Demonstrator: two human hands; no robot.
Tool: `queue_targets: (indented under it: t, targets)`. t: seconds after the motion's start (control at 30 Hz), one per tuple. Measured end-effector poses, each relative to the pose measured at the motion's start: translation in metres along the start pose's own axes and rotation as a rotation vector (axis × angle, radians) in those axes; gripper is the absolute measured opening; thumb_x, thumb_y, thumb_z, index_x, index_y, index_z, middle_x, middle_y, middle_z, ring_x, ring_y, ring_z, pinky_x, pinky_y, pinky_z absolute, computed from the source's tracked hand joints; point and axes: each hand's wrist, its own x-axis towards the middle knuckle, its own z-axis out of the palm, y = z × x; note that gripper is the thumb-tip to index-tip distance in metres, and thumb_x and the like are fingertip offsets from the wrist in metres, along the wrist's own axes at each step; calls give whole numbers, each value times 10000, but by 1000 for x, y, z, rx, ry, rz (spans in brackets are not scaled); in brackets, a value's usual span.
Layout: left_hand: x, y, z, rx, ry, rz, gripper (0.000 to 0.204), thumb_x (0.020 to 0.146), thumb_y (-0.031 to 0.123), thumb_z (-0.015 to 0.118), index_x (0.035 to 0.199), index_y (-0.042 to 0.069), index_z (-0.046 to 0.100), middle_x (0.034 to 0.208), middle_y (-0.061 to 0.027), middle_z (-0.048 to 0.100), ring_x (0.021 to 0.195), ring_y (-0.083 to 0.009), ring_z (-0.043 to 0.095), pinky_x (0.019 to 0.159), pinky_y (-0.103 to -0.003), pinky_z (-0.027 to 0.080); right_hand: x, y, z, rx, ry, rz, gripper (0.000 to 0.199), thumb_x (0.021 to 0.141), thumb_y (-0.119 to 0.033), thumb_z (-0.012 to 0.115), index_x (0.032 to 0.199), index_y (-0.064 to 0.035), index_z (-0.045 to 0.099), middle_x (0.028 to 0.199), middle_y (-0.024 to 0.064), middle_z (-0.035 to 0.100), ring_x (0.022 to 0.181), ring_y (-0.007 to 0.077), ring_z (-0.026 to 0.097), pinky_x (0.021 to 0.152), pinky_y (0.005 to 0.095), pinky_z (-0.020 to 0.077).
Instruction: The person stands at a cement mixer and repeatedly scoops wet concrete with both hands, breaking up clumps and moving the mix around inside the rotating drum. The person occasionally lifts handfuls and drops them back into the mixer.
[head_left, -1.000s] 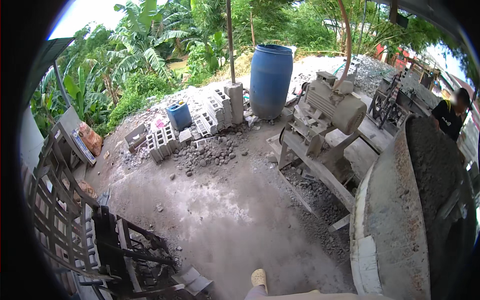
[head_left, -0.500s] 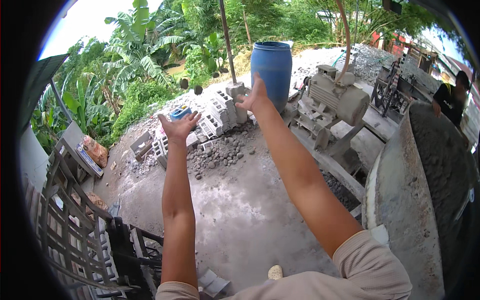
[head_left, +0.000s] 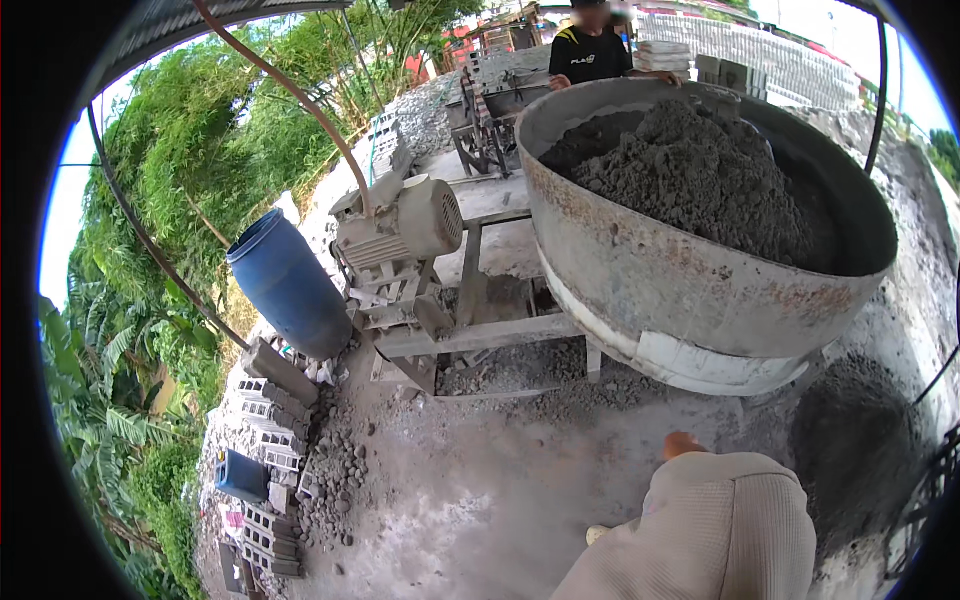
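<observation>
Neither of my hands shows. A beige sleeve (head_left: 735,510) of my shirt fills the lower right, with a short bit of my bare arm (head_left: 683,445) past it; which arm it is I cannot tell. Beyond stands a big round mixing drum (head_left: 690,285), its grey wall stained with rust and a white band round its base. A heap of dark damp sand mix (head_left: 690,165) lies inside it. A co-worker in a black shirt (head_left: 592,58) stands at its far side, hands resting on the rim.
Left of the drum sit a dusty electric motor (head_left: 400,225) on a frame and a blue barrel (head_left: 290,285). Hollow concrete blocks (head_left: 275,420), loose stones (head_left: 335,470) and a blue container (head_left: 242,475) lie at lower left. Dark sand (head_left: 855,430) is spread at right.
The view has swung right and tilted toward the drum. Both my outstretched open hands have left the picture. The dark lumps that were in the air are no longer seen.
</observation>
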Motion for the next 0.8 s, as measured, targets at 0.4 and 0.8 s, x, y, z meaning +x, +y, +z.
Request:
queue_targets:
  t: [0.4,0.8]
  targets:
    - [-7,-53,50,502,133,-4,318,813,453,430,685,164,469,797,22,549,855,-178,517,830,-516,280,-33,315,57,-14,340,243,273,827,-174,473,936,-2,655,1017,199,623,909,349,611,765,423,501]
    - [-303,-75,400,787,-793,974,242,814,333,486,681,131,491,673,2,511,740,-138,533,673,-301,321,-175,14,-174,908,831,-1028,356,815,-350,571,683,-21,602,956,132,607,860,322,567,756,393,450]
